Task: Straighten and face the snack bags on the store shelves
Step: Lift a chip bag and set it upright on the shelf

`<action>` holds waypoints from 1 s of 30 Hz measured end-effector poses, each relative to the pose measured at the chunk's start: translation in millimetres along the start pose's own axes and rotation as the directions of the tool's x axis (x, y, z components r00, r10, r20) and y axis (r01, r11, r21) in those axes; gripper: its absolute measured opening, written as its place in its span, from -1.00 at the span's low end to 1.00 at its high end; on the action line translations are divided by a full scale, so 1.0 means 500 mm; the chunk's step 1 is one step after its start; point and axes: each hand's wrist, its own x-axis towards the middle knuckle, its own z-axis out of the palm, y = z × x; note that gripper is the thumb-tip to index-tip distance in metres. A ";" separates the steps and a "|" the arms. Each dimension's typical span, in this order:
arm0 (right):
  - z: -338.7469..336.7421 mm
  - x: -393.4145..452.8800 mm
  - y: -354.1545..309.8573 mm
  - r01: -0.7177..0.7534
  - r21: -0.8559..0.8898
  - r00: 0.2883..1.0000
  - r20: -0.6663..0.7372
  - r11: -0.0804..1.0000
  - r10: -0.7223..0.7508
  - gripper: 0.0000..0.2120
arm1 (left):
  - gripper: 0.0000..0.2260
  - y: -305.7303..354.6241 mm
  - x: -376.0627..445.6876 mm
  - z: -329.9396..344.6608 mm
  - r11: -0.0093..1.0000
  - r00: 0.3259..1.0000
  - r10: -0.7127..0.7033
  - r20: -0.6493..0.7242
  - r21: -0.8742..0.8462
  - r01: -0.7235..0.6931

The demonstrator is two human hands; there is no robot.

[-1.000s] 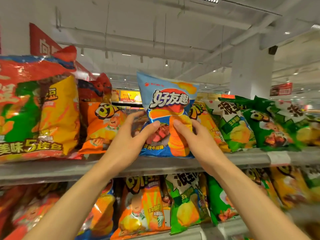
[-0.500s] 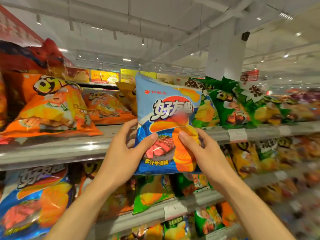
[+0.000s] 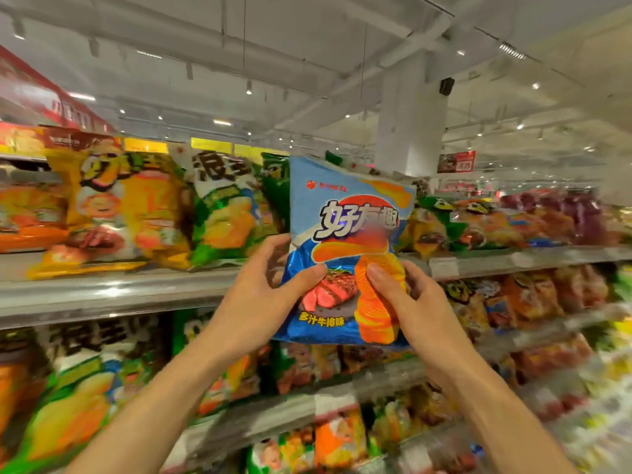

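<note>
Bright ceiling lights (image 3: 222,122); shelf bags motion-blurred, edges warped.

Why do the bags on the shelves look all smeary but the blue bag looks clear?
In the head view the blue bag, gripped by the left hand and right hand, looks fairly sharp; the shelf bags, like the yellow bag, are smeared sideways by motion blur; the shelf edge shows glare from the ceiling lights; the wide lens bends the shelves.

Blue chip bag (image 3: 345,234): big "好友趣" logo, "多汁牛排味" at btm left; other txt too blurred.
</note>
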 end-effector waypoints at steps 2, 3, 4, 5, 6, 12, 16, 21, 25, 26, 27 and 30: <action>-0.080 0.012 0.005 0.005 -0.002 1.000 -0.024 1.000 -0.005 -0.60 | -0.57 -0.006 0.032 0.077 1.000 1.000 0.006 0.020 0.009 -0.006; -0.118 0.017 0.010 0.005 0.001 0.999 -0.037 1.000 -0.005 -0.58 | -0.57 -0.010 0.047 0.113 1.000 0.999 0.005 0.037 0.014 -0.005; -0.153 0.024 0.018 -0.001 0.004 0.999 -0.051 1.000 0.001 -0.55 | -0.58 -0.014 0.063 0.148 1.000 0.998 0.004 0.057 0.022 -0.006; -0.187 0.030 0.025 -0.010 0.004 0.998 -0.067 1.000 0.011 -0.51 | -0.57 -0.019 0.080 0.180 0.999 0.997 0.004 0.072 0.031 -0.007; -0.221 0.037 0.032 -0.019 -0.001 0.997 -0.081 1.000 0.019 -0.47 | -0.56 -0.023 0.097 0.212 0.999 0.997 0.005 0.077 0.037 -0.007; -0.388 0.092 0.082 -0.025 -0.023 0.987 -0.162 0.999 0.021 -0.54 | -0.58 -0.066 0.197 0.385 1.000 0.987 0.003 0.159 -0.013 -0.001; -0.485 0.144 0.116 0.009 -0.094 0.980 -0.199 0.995 -0.028 -0.59 | -0.65 -0.107 0.264 0.491 0.999 0.987 0.022 0.157 -0.035 -0.017; -0.577 0.246 0.131 0.047 -0.148 0.983 -0.170 0.988 -0.072 -0.53 | -0.52 -0.130 0.359 0.584 0.999 0.993 0.043 0.108 0.002 -0.044; -0.648 0.323 0.150 0.097 -0.178 0.981 -0.151 0.979 -0.125 -0.58 | -0.50 -0.140 0.425 0.642 0.997 0.995 0.076 0.067 0.018 -0.077; -0.666 0.338 0.158 0.102 -0.184 0.980 -0.153 0.978 -0.131 -0.59 | -0.51 -0.141 0.436 0.658 0.997 0.995 0.071 0.064 0.024 -0.073; -0.682 0.351 0.164 0.101 -0.191 0.978 -0.160 0.976 -0.133 -0.61 | -0.55 -0.142 0.447 0.675 0.997 0.996 0.068 0.065 0.042 -0.071; -0.728 0.396 0.185 0.115 -0.244 0.974 -0.162 0.963 -0.158 -0.72 | -0.59 -0.142 0.477 0.720 0.986 0.994 0.087 0.063 0.139 -0.095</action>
